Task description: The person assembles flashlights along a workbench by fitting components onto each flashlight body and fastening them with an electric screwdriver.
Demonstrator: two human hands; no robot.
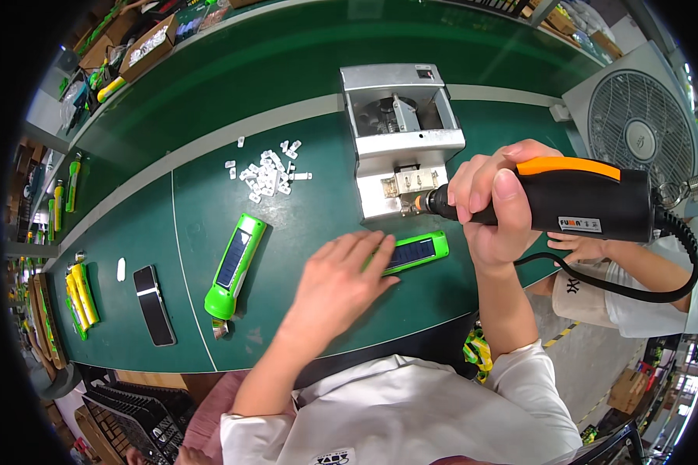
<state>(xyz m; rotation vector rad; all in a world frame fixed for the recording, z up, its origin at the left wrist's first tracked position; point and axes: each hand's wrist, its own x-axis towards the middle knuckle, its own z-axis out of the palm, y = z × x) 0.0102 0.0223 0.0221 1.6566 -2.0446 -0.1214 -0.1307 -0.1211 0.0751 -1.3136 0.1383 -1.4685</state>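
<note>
My right hand (492, 198) is wrapped round a black electric screwdriver (578, 203) with an orange lever, held nearly level. The bit end of the screwdriver is at the front of a silver screw feeder (376, 147). On the table just below, my left hand (345, 275) grips one end of a green flashlight (417, 253) with a dark solar panel facing up. The fingers hide that end of the flashlight. A second green flashlight (236, 263) lies to the left, with a small metal part at its lower end.
Small white plastic parts (267, 174) are heaped beyond the flashlights. A phone (155, 304) and yellow-green flashlights (81, 298) lie at left. At right stand a fan (640, 132) and another person's arm (636, 260). The screwdriver's black cable (628, 287) loops below it.
</note>
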